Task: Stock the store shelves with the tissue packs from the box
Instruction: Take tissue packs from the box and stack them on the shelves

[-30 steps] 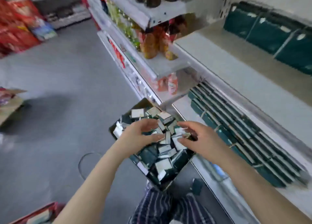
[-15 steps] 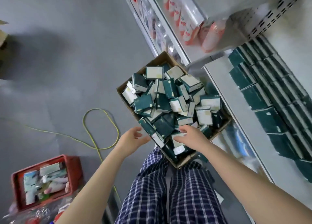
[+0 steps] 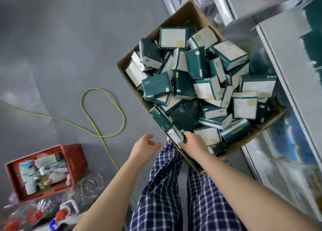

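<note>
Clasps one tissue pack (image 3: 176, 137) in the right grip (image 3: 195, 141), fingers curled round its near end, right at the near left edge of the cardboard box (image 3: 176, 19). Holds the left grip (image 3: 144, 146) loose and half open with nothing in it, just left of that pack and apart from the box, above checked trousers (image 3: 165, 196). Looks down on a jumbled heap of dark green and white tissue packs (image 3: 156, 86) filling the box, lying flat, on edge and tilted every way. Beside the box on the right, a white shelf (image 3: 287, 56) with more green packs (image 3: 311, 39) at its far right, blurred. On the grey floor (image 3: 52, 47) to the left, a looped yellow cord (image 3: 104, 112); nearer, a red crate (image 3: 76, 159) with white packages in it
</note>
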Motion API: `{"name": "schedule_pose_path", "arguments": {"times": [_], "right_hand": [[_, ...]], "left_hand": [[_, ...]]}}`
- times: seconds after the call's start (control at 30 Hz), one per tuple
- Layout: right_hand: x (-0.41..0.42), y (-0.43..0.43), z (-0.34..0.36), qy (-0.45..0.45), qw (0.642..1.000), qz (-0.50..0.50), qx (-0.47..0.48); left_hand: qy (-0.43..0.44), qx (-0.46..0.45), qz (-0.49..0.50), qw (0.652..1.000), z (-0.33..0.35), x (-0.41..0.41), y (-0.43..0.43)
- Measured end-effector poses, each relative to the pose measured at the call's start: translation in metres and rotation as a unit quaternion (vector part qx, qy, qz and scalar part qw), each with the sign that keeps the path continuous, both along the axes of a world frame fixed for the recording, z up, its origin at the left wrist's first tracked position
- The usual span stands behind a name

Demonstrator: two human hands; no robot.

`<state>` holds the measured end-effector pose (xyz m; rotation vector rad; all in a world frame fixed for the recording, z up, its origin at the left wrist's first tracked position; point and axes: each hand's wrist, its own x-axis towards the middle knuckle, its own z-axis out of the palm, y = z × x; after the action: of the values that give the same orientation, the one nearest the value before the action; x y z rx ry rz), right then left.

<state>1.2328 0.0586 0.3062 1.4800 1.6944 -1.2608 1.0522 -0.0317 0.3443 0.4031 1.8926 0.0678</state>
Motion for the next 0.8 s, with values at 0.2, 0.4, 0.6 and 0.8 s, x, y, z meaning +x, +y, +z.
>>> {"name": "schedule_pose_path", "arguments": {"times": [0.2,0.4,0.6,0.8], "right_hand": [[-0.011,0.002,-0.044,-0.013,0.998,0.057,0.018],[-0.020,0.001,-0.047,-0.013,0.996,0.091,0.016],[-0.022,0.008,-0.044,0.001,0.999,0.032,0.008],[0.000,0.032,-0.028,0.057,0.998,-0.019,-0.023]], "left_hand": [[-0.001,-0.016,-0.003,1.000,-0.034,-0.001,-0.014],[0.006,-0.011,-0.016,1.000,-0.040,-0.006,-0.009],[0.003,0.017,-0.062,0.998,-0.043,0.001,0.020],[-0.020,0.036,-0.012,0.999,-0.042,0.014,0.038]]}}
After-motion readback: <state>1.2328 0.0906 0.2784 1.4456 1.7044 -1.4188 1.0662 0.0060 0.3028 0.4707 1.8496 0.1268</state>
